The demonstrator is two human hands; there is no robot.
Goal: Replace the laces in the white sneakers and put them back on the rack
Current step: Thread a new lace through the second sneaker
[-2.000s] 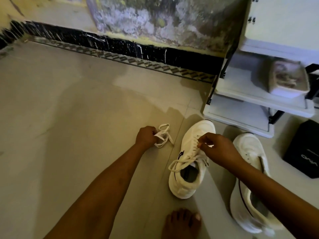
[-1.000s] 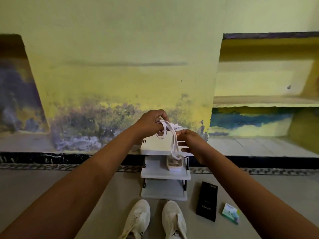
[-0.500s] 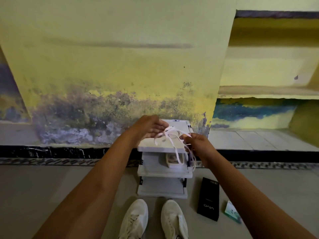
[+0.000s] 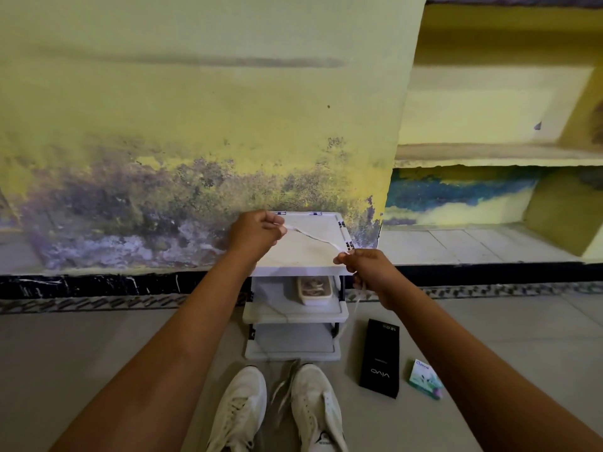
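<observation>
- Head view, step in hand: untangling a lace, judged to be preparation for threading. Both sneakers stand on the floor below the rack [image 4: 295, 270], not yet on it.
- Left hand [image 4: 254, 236]: curled into a fist, clamped on one end of the white lace [image 4: 313, 237].
- Right hand [image 4: 365, 267]: pinching the lace further along. The remainder hangs down past the right side of the rack.
- Hands are apart, with the lace drawn as a single strand between them, above the rack's top shelf.
- Left sneaker [image 4: 239, 409] shows lacing. Right sneaker [image 4: 318, 406]: cannot tell whether it is laced. A loose strand lies between the two.
- Nearby: small tub [image 4: 315, 290] on the middle shelf; black box [image 4: 380, 357] and green packet [image 4: 424, 380] on the floor to the right.
- Next move, as a judgement: find a free tip, bring the lace down to a sneaker and start at the lowest eyelets. This needs even lengths on both sides.
- Versus half a second ago: the lace was a looped bundle between hands held close; now it is pulled out straight and the hands are wider apart.
- Versus two seconds ago: the hands were down at a sneaker on the floor; now they are raised.
</observation>
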